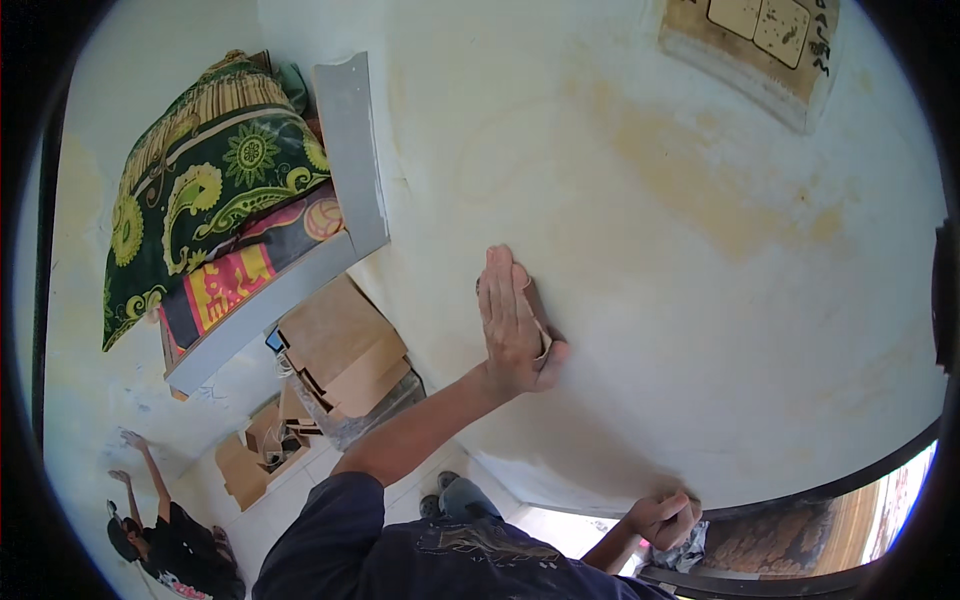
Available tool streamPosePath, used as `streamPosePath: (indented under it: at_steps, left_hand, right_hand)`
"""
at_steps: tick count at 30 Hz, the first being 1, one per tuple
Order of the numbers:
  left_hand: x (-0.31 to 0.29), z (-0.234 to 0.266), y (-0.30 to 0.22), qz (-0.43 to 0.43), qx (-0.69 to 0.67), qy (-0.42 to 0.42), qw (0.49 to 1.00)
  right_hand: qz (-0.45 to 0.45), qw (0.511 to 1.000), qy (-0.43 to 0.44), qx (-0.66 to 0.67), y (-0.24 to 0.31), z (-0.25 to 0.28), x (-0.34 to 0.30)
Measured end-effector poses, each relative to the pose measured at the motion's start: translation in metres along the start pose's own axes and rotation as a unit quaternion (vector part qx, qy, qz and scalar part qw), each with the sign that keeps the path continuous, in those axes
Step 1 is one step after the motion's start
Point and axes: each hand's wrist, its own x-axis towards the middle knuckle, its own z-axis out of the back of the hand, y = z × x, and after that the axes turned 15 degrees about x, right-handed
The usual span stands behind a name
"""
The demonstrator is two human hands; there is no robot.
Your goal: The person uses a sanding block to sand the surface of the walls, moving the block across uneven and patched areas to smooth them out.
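My left hand (510, 325) lies along the white wall (600, 400), fingers together and pointing up. Under its palm it holds a brown piece of sandpaper (534, 303), whose curled edge shows along the thumb side; the rest is hidden by the hand. My right hand (668, 519) is lower and to the right, by the wall's dark lower edge. Its fingers are curled closed, and whatever may be inside them is hidden. Yellowish patches (690, 185) mark the wall above and right of my left hand.
A stained switch plate (755, 50) is at the upper right. On the left, a grey shelf (265, 308) bears a green patterned pillow (235, 165) and folded cloth. Below are cardboard boxes (345, 345). Another person (165, 545) works at the far wall, lower left, both arms raised.
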Motion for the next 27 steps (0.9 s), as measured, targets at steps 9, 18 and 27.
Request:
streamPosePath:
  at_steps: [9, 18, 27]
  left_hand:
    - [0.044, 0.008, 0.008, -0.023, 0.076, 0.01, 0.997]
    - [0.118, 0.004, 0.037, -0.061, 0.055, -0.048, 0.996]
    - [0.011, -0.007, 0.007, -0.026, 0.044, -0.006, 0.999]
  right_hand:
    - [0.011, 1.0, 0.027, -0.007, -0.003, 0.004, -0.005]
    - [0.011, 1.0, 0.015, 0.002, 0.0, -0.001, -0.001]
    - [0.014, 0.999, 0.018, -0.022, 0.003, -0.004, 0.004]
